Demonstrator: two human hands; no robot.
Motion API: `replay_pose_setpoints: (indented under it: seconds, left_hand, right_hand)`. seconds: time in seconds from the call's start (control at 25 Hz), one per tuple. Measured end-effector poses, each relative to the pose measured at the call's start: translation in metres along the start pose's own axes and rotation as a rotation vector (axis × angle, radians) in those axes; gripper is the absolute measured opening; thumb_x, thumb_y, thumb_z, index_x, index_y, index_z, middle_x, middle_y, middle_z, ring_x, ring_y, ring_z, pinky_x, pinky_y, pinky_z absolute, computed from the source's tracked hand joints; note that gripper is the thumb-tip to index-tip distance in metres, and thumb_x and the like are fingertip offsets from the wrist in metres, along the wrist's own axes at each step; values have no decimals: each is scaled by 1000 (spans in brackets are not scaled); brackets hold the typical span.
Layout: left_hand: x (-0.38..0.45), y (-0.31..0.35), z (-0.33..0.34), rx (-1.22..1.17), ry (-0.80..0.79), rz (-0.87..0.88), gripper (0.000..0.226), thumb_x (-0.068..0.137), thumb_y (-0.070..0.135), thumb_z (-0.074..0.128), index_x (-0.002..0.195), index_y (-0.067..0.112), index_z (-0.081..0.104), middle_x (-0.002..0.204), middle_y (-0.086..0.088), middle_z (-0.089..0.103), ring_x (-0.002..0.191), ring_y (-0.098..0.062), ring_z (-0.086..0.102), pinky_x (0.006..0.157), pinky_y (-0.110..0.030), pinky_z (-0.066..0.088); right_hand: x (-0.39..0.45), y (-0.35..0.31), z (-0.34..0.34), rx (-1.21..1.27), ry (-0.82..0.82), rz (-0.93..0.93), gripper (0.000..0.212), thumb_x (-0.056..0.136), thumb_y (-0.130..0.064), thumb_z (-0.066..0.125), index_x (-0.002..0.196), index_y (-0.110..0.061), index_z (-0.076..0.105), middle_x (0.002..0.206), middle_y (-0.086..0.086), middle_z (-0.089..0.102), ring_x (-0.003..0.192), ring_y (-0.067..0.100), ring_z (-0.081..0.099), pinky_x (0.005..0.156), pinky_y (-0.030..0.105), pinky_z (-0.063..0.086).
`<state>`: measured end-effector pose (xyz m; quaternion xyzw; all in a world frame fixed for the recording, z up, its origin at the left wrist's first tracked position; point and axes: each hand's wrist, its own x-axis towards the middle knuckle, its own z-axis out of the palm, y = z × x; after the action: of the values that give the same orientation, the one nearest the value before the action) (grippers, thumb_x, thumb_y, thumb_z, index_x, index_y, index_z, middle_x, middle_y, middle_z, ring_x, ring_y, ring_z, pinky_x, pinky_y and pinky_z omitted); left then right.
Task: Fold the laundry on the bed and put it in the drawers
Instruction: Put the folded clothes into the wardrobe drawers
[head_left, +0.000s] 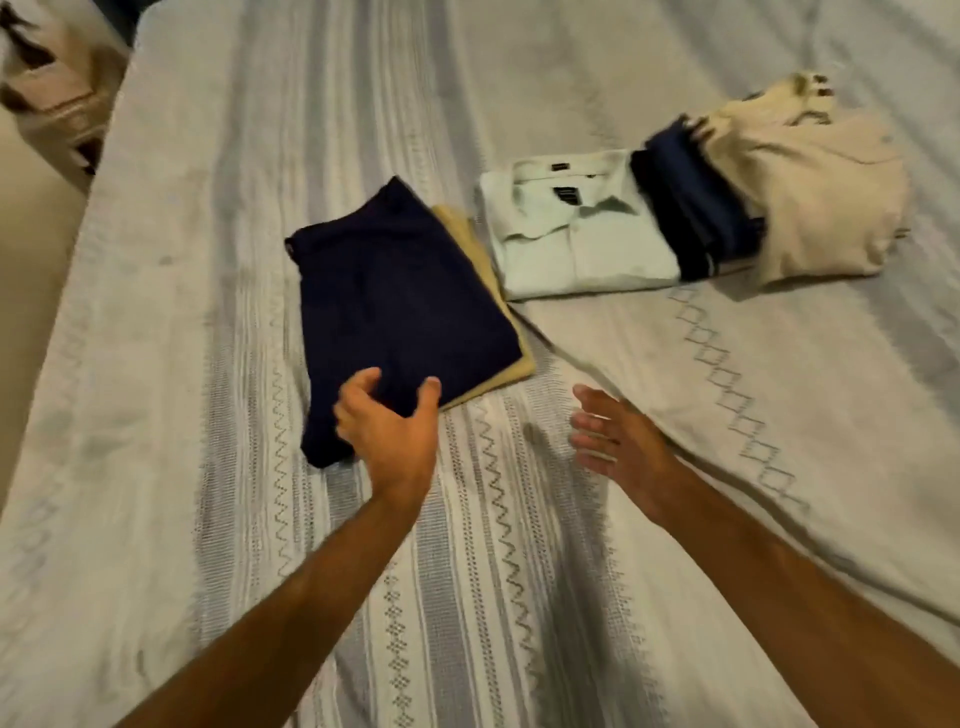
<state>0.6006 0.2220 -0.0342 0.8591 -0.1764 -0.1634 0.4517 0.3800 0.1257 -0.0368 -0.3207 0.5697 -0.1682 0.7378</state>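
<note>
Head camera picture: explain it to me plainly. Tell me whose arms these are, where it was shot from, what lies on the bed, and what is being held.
There is no machine here: a person wears a camera on the head, looking down at their own bare arms. The left hand reaches over the near edge of folded navy trousers, fingers spread; a grip is not visible. The right hand hovers open, holding nothing. On the bedspread also lie tan trousers under the navy pair, a folded white shirt, a dark blue garment and a beige garment.

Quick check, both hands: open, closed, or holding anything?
Left hand: open, fingers spread over the near edge of the folded navy garment, not gripping it.
Right hand: open, holding nothing, above the bedspread.
</note>
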Motion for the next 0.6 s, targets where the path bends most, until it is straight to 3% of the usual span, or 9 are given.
replay_pose_setpoints:
  seconds: [0.08, 0.12, 0.2, 0.28, 0.4, 0.48, 0.6]
  left_hand:
    - [57, -22, -25, -7, 104, -192, 89, 74, 56, 87, 140, 18, 42, 142, -8, 46, 132, -32, 44, 108, -49, 43]
    - [81, -33, -34, -54, 59, -326, 98, 70, 61, 88, 143, 18, 39, 143, -7, 47, 130, -31, 46, 109, -47, 44]
    - [118, -49, -47, -113, -122, -518, 103, 58, 74, 88, 136, 18, 49, 134, -2, 58, 119, -26, 58, 107, -44, 48]
    - [140, -60, -46, -63, -264, -531, 107, 41, 87, 85, 122, 19, 63, 123, 0, 69, 109, -26, 66, 102, -46, 54]
    - [157, -61, -40, -21, -391, -551, 125, 28, 86, 87, 132, 21, 64, 122, 0, 70, 110, -29, 68, 102, -47, 54]
    - [156, -61, -39, 17, -486, -560, 127, 28, 81, 91, 135, 18, 62, 123, 0, 70, 110, -27, 68, 102, -46, 54]
    - [126, -72, -53, 31, -653, -526, 106, 46, 62, 99, 136, 21, 62, 121, 5, 73, 108, -20, 70, 104, -41, 53]
  right_hand:
    - [44, -15, 58, 20, 8, -56, 86, 56, -71, 89, 126, -24, 71, 113, -7, 70, 92, 12, 68, 89, 40, 57]
    - [64, -24, 83, -9, 70, -90, 94, 52, -77, 88, 128, -23, 70, 113, -8, 71, 93, 11, 68, 85, 40, 57]
    - [104, -36, 120, -149, 203, -159, 122, 33, -90, 84, 132, -21, 63, 123, -3, 70, 108, 20, 68, 96, 44, 57]
    - [117, -45, 137, -435, 271, -189, 133, 30, -92, 82, 136, -16, 57, 128, 3, 66, 115, 26, 64, 101, 45, 55]
    - [133, -56, 135, -606, 224, -122, 91, 60, -60, 93, 128, -9, 62, 117, 2, 66, 107, 26, 63, 95, 38, 54]
    - [132, -56, 125, -571, 183, -70, 89, 60, -53, 94, 128, -5, 63, 119, 2, 69, 108, 27, 66, 99, 42, 55]
    - [96, -26, 100, -457, 139, -31, 77, 59, -42, 96, 122, -9, 68, 110, 2, 76, 100, 23, 72, 93, 42, 59]
